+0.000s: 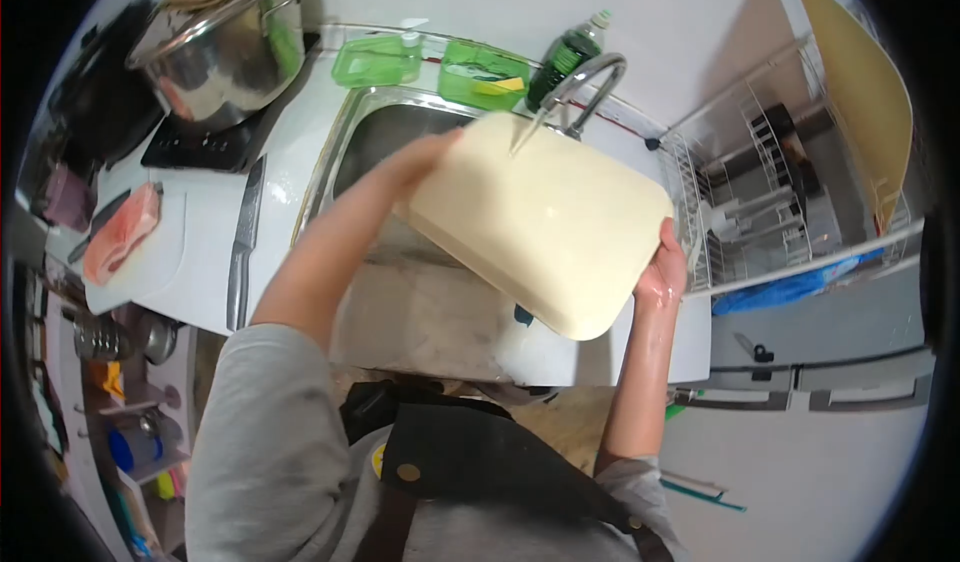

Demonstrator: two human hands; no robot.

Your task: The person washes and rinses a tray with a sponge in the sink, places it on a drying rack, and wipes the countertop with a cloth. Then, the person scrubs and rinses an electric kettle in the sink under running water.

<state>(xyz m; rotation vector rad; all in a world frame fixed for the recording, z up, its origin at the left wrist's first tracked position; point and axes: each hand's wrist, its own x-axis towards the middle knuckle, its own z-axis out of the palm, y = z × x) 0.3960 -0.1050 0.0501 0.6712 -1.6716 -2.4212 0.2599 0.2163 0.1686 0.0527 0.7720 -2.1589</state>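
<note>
A cream-coloured rectangular tray or board (545, 222) is held tilted over the sink (345, 152), under the curved metal faucet (590, 72). A thin stream of water falls onto its upper part. My left hand (430, 157) is at its upper left edge, blurred, with the fingertips partly hidden. At the lower right edge, my right hand (665, 270) grips it, and the skin looks wet.
Left of the sink lie a knife (245, 242) and pink meat (125, 234) on a white board (165, 252). A steel pot (225, 67) stands on a black cooker (205, 147). Behind are green trays (378, 62) and a green bottle (568, 57). A wire dish rack (750, 192) stands right.
</note>
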